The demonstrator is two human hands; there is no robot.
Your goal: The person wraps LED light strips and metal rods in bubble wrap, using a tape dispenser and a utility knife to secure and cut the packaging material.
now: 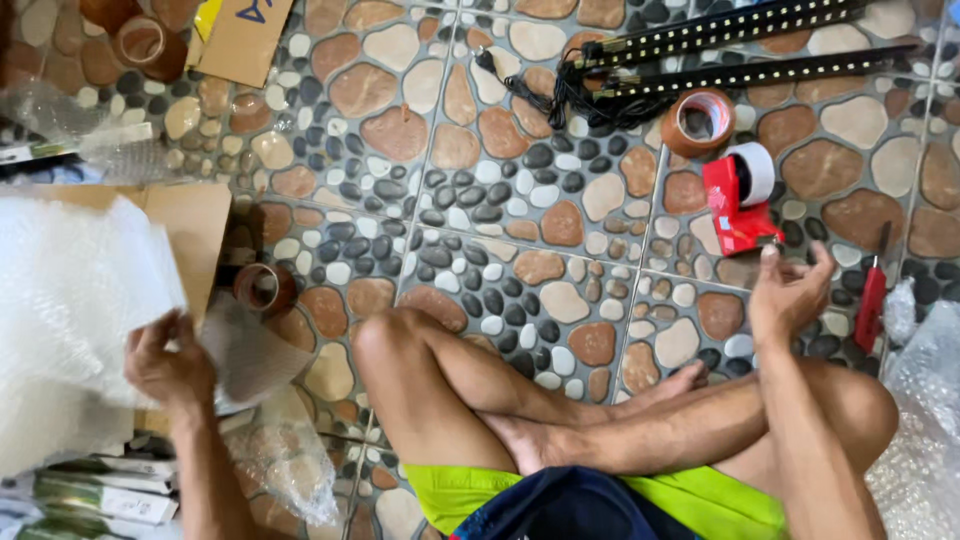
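Observation:
I sit cross-legged on a pebble-pattern tiled floor. My left hand [165, 362] grips the edge of a sheet of bubble wrap [75, 300] that lies over a cardboard box [195, 225] at the left. My right hand [790, 290] is stretched out with fingers apart, just touching the base of a red tape dispenser [738, 205] with a white roll. A red utility knife [871, 300] lies just right of that hand.
A brown tape roll [700, 120] sits beyond the dispenser, another [262, 288] by the box, a third [145, 42] at top left. Black LED strips with wires [720, 50] lie at the top. Boxed items [100, 495] and more bubble wrap [925, 400] flank my legs.

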